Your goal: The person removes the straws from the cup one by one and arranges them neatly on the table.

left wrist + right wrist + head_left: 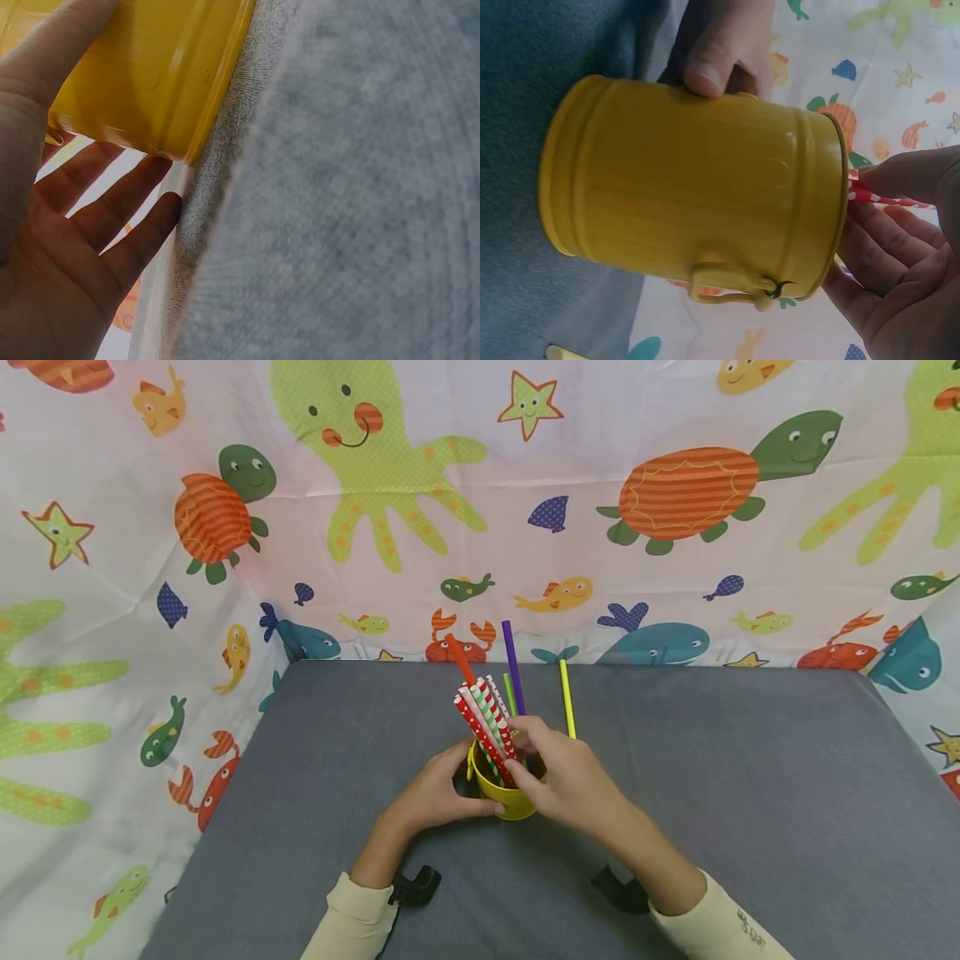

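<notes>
A small yellow bucket (697,180) stands upright on the grey table. My left hand (429,789) holds its side, thumb in front and fingers around the far side; the left wrist view shows the thumb along the bucket wall (150,75). Patterned paper straws (483,718), red dotted and striped, lean in the bucket's mouth. My right hand (566,772) pinches them just above the rim, thumb on a red dotted straw (862,191). Red (460,658), purple (512,660) and green straws (510,692) rise behind the bunch; their lower ends are hidden.
A yellow straw (567,697) shows beyond my right hand, its near end hidden in the head view. The grey table (750,793) spreads to both sides. A cloth printed with sea animals (570,468) hangs along its back and left edges.
</notes>
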The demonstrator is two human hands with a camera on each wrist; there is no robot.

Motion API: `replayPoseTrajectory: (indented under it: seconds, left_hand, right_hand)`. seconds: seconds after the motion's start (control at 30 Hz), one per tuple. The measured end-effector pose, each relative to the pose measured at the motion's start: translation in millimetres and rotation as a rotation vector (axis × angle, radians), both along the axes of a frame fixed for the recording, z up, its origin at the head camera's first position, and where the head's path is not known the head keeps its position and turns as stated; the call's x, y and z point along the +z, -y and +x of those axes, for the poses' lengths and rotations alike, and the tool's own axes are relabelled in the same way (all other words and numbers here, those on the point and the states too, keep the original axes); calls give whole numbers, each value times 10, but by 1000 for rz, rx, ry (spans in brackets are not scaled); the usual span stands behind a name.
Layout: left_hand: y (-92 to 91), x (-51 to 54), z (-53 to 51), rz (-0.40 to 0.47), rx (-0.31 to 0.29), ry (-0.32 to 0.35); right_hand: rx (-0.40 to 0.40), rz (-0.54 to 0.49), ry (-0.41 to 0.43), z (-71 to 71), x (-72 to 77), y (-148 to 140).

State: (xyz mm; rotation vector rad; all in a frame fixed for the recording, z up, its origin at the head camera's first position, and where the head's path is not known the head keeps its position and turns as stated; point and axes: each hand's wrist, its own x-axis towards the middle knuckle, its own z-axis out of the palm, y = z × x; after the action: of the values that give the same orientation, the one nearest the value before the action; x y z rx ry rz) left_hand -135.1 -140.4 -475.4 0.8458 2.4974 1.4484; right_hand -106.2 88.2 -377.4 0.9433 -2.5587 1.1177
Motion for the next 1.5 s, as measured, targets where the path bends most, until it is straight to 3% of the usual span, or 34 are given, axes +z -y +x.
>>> replayPoseTrajectory:
  seconds: [0.17, 0.57, 0.73, 1.0, 1.23, 1.37, 1.5]
  left_hand:
    - [-4, -2, -1, -1, 2, 8]
    - [-5, -7, 7, 9, 3, 6]
    - [-4, -9, 5, 15, -4, 14]
    - [-14, 2, -9, 6, 5, 30]
    - [-14, -13, -13, 23, -3, 23]
    - [-13, -11, -12, 20, -2, 16]
    - [-12, -17, -9, 13, 2, 19]
  right_hand:
    - [-3, 10, 13, 20, -68, -8]
    - [43, 25, -67, 34, -164, -61]
    - [41, -68, -46, 39, -78, -97]
    - [36, -320, 49, 36, 65, -147]
    - [-24, -322, -40, 42, 168, -192]
    - [-43, -387, -97, 48, 219, -235]
    - [-114, -435, -124, 34, 259, -316]
